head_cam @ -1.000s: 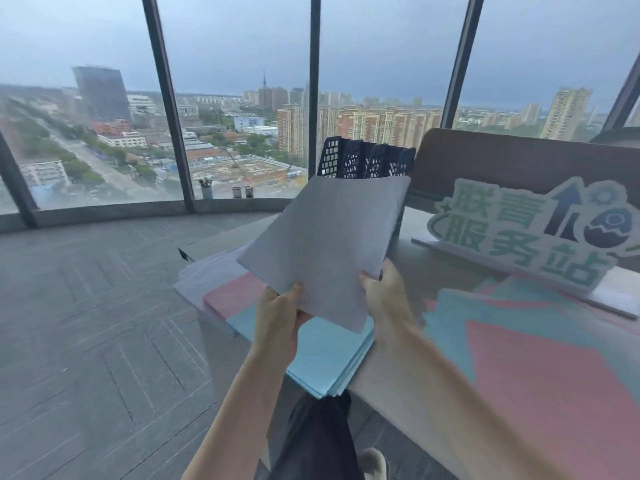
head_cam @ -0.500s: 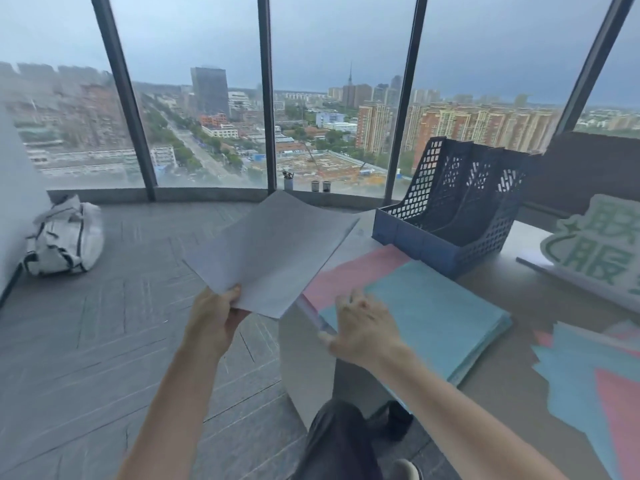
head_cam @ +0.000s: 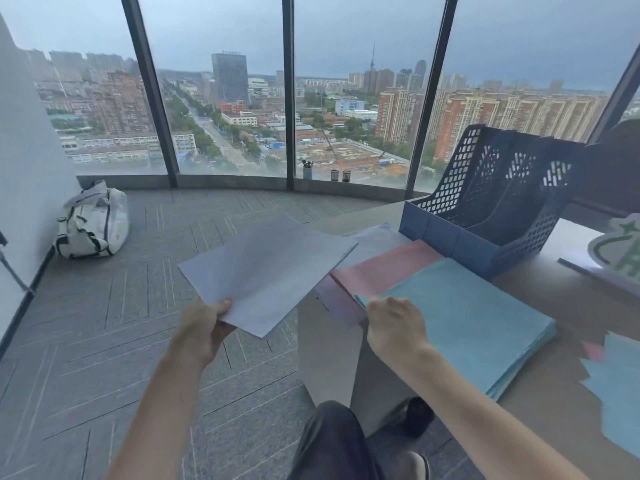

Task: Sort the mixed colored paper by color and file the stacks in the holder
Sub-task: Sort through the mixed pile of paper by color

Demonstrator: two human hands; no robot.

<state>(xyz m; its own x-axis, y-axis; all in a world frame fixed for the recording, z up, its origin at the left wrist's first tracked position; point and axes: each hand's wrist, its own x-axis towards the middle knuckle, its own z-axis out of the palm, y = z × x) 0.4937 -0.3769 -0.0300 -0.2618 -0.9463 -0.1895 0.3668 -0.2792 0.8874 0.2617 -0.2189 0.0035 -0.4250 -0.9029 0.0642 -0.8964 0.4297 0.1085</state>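
My left hand (head_cam: 204, 329) grips the near corner of a pale lavender stack of paper (head_cam: 266, 271), held out over the floor left of the desk. My right hand (head_cam: 394, 325) hovers with curled fingers at the near left corner of the blue paper stack (head_cam: 464, 317); whether it pinches that corner I cannot tell. A pink stack (head_cam: 381, 268) lies behind the blue one, with more lavender sheets (head_cam: 377, 235) beyond it. The dark blue mesh file holder (head_cam: 491, 206) stands behind the stacks, its slots showing no paper.
Mixed blue and pink sheets (head_cam: 616, 386) lie at the desk's right edge. A green-and-white sign (head_cam: 620, 251) stands at the far right. A white bag (head_cam: 91, 221) sits on the floor by the wall. Small cups (head_cam: 334, 174) stand on the window ledge.
My right hand let go of the lavender stack and moved to the blue stack's corner. My left hand alone carried the lavender stack leftward, off the desk. The view has swung left.
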